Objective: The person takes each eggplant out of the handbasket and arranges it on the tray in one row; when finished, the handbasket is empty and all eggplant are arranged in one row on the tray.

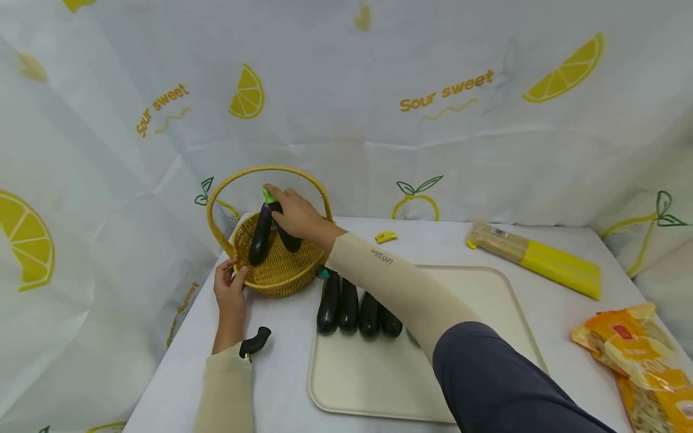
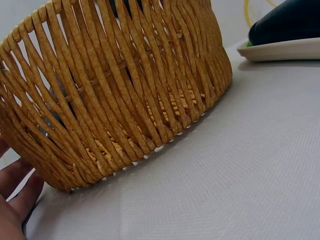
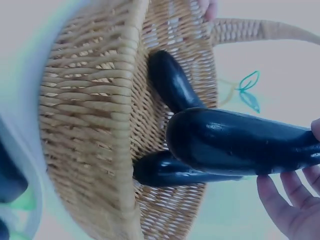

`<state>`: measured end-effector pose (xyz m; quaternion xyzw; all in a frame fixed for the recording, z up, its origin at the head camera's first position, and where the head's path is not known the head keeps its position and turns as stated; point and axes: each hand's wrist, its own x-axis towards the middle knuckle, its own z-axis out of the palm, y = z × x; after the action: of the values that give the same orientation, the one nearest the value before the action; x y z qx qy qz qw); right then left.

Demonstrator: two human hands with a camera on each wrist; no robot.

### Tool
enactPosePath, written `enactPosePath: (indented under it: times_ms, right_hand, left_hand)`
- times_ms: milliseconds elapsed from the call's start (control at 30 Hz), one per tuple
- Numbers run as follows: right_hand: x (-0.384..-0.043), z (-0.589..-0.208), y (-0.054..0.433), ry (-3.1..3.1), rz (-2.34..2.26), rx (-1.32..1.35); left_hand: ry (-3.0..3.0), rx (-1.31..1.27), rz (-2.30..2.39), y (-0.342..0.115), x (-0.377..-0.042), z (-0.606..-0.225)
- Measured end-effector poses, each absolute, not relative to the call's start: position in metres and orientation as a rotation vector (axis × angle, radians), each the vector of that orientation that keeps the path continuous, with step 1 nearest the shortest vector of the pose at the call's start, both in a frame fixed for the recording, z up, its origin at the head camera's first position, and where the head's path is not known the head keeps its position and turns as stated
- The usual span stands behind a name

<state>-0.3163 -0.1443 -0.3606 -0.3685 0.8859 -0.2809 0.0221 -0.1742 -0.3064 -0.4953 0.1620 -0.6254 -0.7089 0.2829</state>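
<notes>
A yellow wicker basket (image 1: 281, 278) with a tall hoop handle stands at the back left of the table. My left hand (image 1: 230, 288) holds its left side at the rim; in the left wrist view, the fingers (image 2: 17, 182) lie against the basket wall. Reaching over the basket, my right hand (image 1: 300, 216) grips a dark purple eggplant (image 3: 235, 142) near its stem end, thick end pointing down into the basket. Below that one, two more eggplants, one (image 3: 172, 80) by the far wall and another (image 3: 175, 170) nearer, lie inside.
Several eggplants (image 1: 327, 307) lie on a beige tray (image 1: 373, 385), partly under my right forearm. A small yellow packet (image 1: 386, 237) sits behind the tray. Right of it are a long yellow-and-brown package (image 1: 536, 258) and an orange bag (image 1: 639, 361). A printed curtain hangs behind.
</notes>
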Motion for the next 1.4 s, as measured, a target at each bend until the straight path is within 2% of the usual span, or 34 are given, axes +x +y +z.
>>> enactPosePath:
  times_ms: [233,400,767,1133,1400]
  right_hand:
    - [-0.299,-0.350,-0.100,2.687,-1.050,-1.210]
    - [-0.288,-0.349,-0.064,2.542,-1.366,-1.098]
    - [-0.285,-0.369,0.021,2.415,-1.726,-0.783]
    - [-0.268,-0.389,0.120,2.551,-1.714,-0.491]
    - [-0.252,-0.428,0.182,2.653,-1.533,-0.303]
  left_hand:
    - [-1.684,0.445,-1.871,-0.312,-0.179,-0.503]
    - [-1.685,0.468,-1.877,-0.310,-0.177,-0.503]
    - [-1.667,0.465,-1.866,-0.307,-0.176,-0.504]
    - [-1.655,0.478,-1.877,-0.307,-0.178,-0.498]
    - [-1.639,0.472,-1.897,-0.304,-0.176,-0.499]
